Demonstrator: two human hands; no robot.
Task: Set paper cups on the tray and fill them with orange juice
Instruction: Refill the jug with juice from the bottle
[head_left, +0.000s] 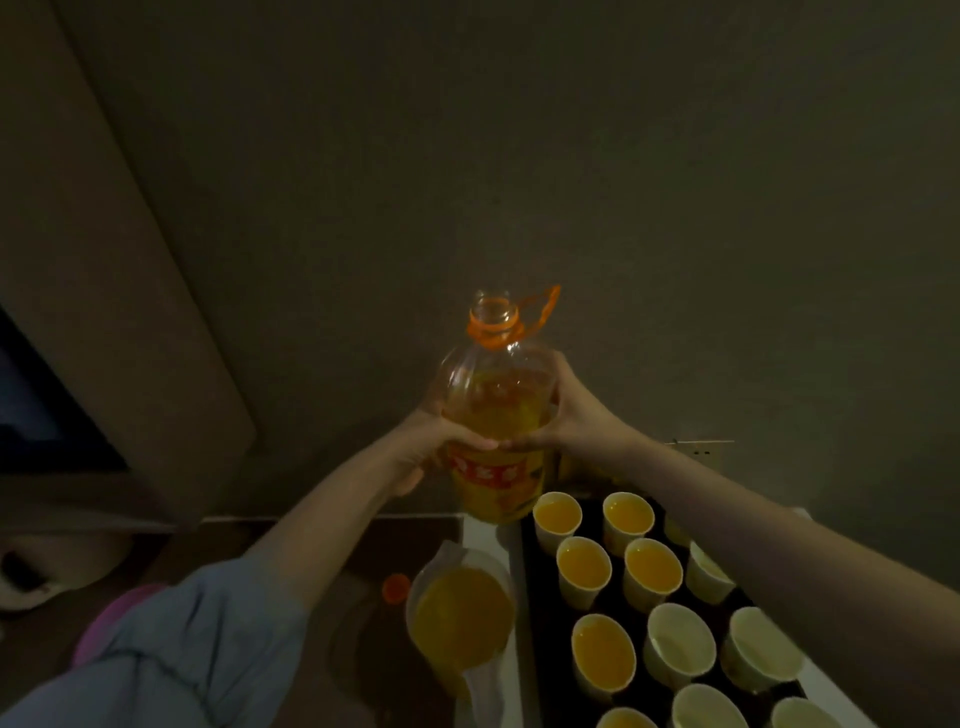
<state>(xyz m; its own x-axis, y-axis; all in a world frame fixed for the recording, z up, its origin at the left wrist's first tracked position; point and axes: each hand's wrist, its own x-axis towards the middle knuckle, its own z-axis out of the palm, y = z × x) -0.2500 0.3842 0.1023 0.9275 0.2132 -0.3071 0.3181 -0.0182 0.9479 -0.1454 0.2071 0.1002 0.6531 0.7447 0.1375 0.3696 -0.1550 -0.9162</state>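
**Gripping the juice bottle with both hands above the tray**

Holding is confirmed on both sides: the left hand (415, 447) and the right hand (566, 410) each wrap their fingers round the large clear plastic bottle of orange juice (493, 415), thumbs meeting at the front just above its red label. The bottle stands upright, lifted clear of the table, uncapped, with an orange neck ring and loop handle at the mouth. Liquid fills roughly the lower 2 thirds.

Below and to the right lies the black rectangular tray (535, 597) on the white table (480, 530). White paper cups (652, 571) stand on it in rows. At least 5 nearer the left edge hold orange juice; several on the right side look empty, though the dim light limits certainty.

Left of the tray, a clear plastic jug of orange juice (462, 618) rests at the table edge. A small orange bottle cap (396, 588) lies on the dark surface beside the jug.

A grey-blue sleeve (208, 639) covers the left upper arm.
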